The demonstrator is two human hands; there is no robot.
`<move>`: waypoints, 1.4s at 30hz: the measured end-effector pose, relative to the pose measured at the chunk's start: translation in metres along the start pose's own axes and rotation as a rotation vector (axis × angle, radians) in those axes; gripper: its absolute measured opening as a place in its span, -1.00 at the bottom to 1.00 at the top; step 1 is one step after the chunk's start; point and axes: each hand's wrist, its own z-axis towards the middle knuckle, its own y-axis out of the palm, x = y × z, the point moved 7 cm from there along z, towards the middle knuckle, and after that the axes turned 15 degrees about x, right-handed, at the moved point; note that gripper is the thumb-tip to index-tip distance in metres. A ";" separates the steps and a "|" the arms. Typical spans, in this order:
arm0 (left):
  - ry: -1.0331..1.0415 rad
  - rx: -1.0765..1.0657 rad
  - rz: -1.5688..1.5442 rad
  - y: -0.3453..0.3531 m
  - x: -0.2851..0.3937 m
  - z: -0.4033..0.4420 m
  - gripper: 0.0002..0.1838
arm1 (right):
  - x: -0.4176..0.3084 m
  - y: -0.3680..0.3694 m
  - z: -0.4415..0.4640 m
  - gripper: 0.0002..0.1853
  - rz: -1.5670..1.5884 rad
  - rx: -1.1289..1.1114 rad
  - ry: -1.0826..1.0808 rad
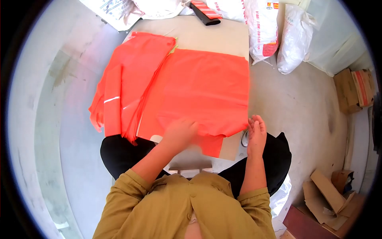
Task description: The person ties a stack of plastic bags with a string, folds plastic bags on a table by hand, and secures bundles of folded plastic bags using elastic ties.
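Observation:
An orange-red fabric sheet [207, 91] lies spread on a beige board [229, 149] in front of me, its near edge folded and rumpled. My left hand [181, 133] is over that near edge, smeared by motion, so its grip does not show. By the sheet's near right corner is my right hand [257, 133], fingers stretched up along the edge and seemingly holding nothing. To the left, a pile of the same orange-red fabric [131, 67] overlaps the sheet's side. A narrow folded orange-red strip [113, 101] with a white line rests on the pile.
White printed sacks [260, 28] stand along the far side, beside a translucent white bag [295, 38]. A black and red striped roll-like object [206, 14] lies at the board's far edge. Cardboard boxes [350, 89] sit at right, with cardboard pieces [326, 197] at lower right.

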 end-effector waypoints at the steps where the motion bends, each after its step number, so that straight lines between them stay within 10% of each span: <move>1: -0.003 0.027 -0.001 -0.008 0.000 0.003 -0.70 | 0.007 0.000 0.003 -0.48 0.005 -0.021 0.018; 10: -0.007 0.160 -0.037 -0.106 0.009 0.005 -0.62 | 0.027 0.024 0.014 -0.33 -0.146 -0.198 -0.105; 14: -0.049 0.121 -0.089 -0.152 0.013 -0.013 -0.60 | 0.026 0.024 0.032 -0.36 -0.451 -0.217 -0.866; 18: -0.083 0.151 -0.149 -0.183 0.011 -0.032 -0.63 | 0.040 0.029 0.032 -0.68 -0.192 -0.337 -0.300; 21: -0.104 0.170 -0.168 -0.194 0.004 -0.045 -0.65 | 0.018 0.029 0.002 -0.74 -0.347 -0.514 -0.635; 34: -0.184 0.073 -1.041 -0.088 0.050 -0.056 -0.65 | -0.292 0.009 -0.104 -0.77 -1.053 -0.056 -1.228; 38: -0.794 -0.427 -1.307 -0.018 0.050 -0.078 -0.63 | -0.305 0.097 -0.121 -0.87 -1.377 -0.053 -1.598; 42: -1.346 -0.306 -1.783 0.016 0.040 -0.106 -0.54 | -0.227 0.200 -0.069 -0.87 -1.516 -0.253 -1.724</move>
